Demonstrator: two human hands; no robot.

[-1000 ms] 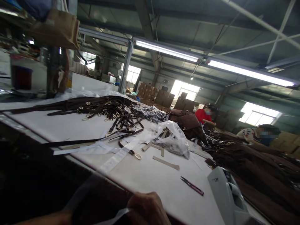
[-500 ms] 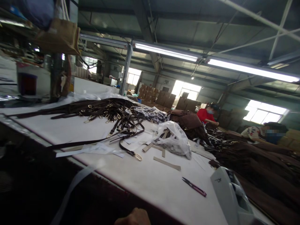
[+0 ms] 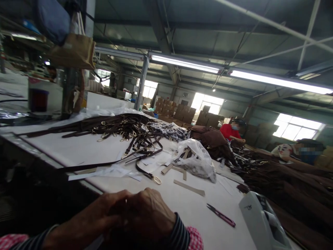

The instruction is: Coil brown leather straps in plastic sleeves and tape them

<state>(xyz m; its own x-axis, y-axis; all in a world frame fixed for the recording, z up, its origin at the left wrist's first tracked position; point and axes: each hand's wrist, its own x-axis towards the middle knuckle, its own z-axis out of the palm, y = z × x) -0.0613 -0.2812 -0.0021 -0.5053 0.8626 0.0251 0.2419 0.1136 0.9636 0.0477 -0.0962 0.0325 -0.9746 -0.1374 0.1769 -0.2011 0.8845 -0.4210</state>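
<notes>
My left hand [image 3: 104, 211] and my right hand [image 3: 149, 211] meet at the near edge of the table, fingers curled in against each other. What they hold is hidden behind the fingers. A pale strip [image 3: 96, 243] shows just below them, and I cannot tell which hand has it. Beyond the hands, a dark brown strap [image 3: 143, 171] with a gold clasp [image 3: 156, 180] lies on the white tabletop [image 3: 158, 194]. White paper strips [image 3: 104, 171] lie to its left. Thread snips [image 3: 221, 215] with a reddish handle rest to the right.
A pile of dark straps with gold buckles [image 3: 125, 126] spreads over the far left. A clear plastic bag [image 3: 196, 159] and taupe strips [image 3: 189, 188] lie mid-table. At right stands a grey-white machine [image 3: 260, 218], beside heaped brown material [image 3: 293, 187]. Two people sit beyond.
Both hands have come up into view and together; before, only part of one hand showed at the bottom. The long pale strip hanging at the left has dropped mostly out of sight. The view has tilted slightly.
</notes>
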